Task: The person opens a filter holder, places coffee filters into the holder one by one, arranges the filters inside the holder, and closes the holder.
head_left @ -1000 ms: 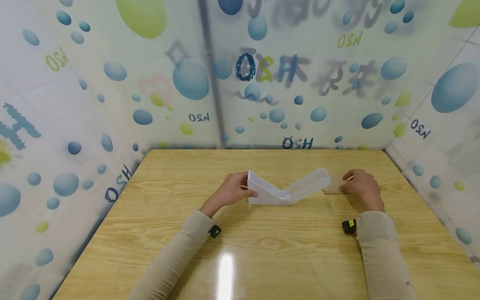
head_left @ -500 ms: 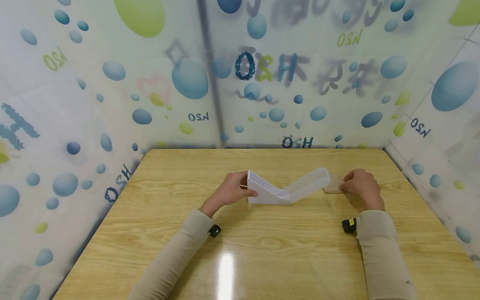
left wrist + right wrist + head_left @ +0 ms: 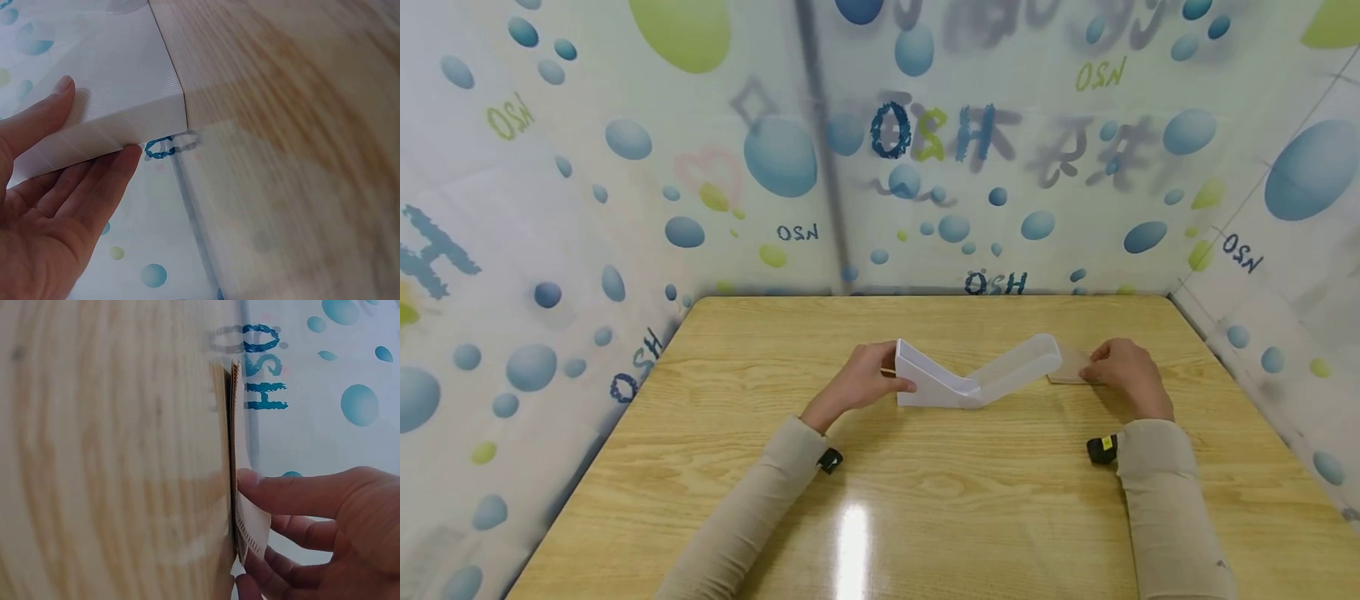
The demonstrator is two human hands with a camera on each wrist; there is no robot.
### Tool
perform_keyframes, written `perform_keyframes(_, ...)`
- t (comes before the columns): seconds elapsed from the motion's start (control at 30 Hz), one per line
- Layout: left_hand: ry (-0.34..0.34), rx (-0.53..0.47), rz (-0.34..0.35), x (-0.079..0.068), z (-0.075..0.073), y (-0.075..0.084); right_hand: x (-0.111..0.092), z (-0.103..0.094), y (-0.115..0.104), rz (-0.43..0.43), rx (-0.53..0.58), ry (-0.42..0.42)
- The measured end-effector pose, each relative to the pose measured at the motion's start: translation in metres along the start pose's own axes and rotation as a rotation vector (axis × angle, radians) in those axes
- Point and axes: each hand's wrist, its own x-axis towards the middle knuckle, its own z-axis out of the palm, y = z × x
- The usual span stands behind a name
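A white box (image 3: 925, 388) stands on the table with a slanted open top. Its translucent lid (image 3: 1017, 367) is swung out to the right. My left hand (image 3: 868, 375) holds the box's left end, the thumb on the front face and fingers around the side. Right of the lid lies a thin stack of pale paper coffee filters (image 3: 1066, 369) with a crimped edge, clearer in the right wrist view. My right hand (image 3: 1127, 377) pinches the right end of the stack, thumb on its top face and fingers along the edge. Part of the stack is hidden by the hand.
The wood-grain table (image 3: 970, 508) reaches back to a printed curtain (image 3: 925, 242) that also hangs at both sides. Black wrist cameras sit on the left wrist (image 3: 830, 461) and right wrist (image 3: 1102, 450).
The right hand shifts very slightly at the filters while keeping its pinch. The left hand and the white box stay where they were.
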Motion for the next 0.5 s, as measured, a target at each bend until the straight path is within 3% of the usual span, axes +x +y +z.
perform_keyframes(0.5, 0.003, -0.013, 0.003, -0.0007, -0.0011, 0.0022, -0.0018, 0.0014, -0.0068, -0.039, -0.011, 0.069)
